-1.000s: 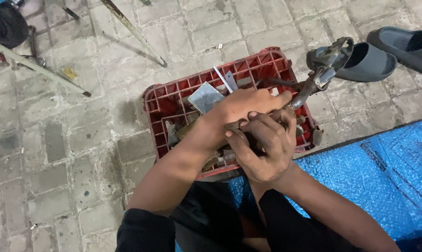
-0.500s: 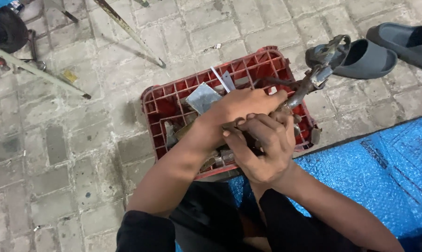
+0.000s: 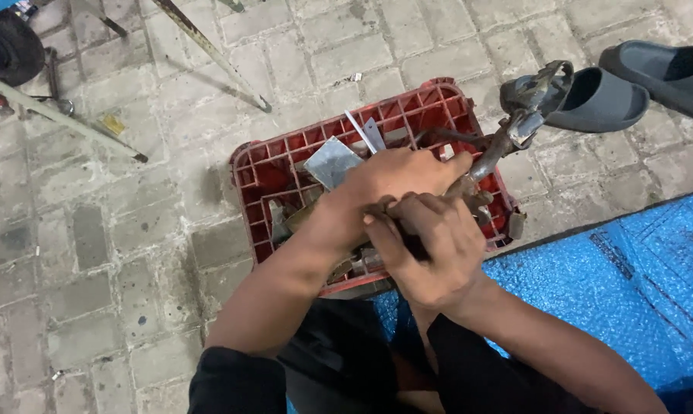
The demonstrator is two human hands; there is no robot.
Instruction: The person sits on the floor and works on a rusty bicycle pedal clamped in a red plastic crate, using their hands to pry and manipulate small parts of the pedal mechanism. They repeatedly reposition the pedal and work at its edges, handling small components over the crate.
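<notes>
Head view: your left hand (image 3: 396, 180) and right hand (image 3: 431, 245) are both closed around the shaft of a rusty metal tool (image 3: 515, 123), held over the red plastic crate (image 3: 285, 153) of metal scraps. Its worn head points toward a grey slipper (image 3: 599, 100). A blue tarp (image 3: 615, 284) lies just beside the crate.

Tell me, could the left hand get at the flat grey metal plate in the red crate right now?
Probably yes. The plate lies uncovered in the crate, right beside the left hand. But that hand grips the rusty metal tool, so it would need to let go first.
</notes>
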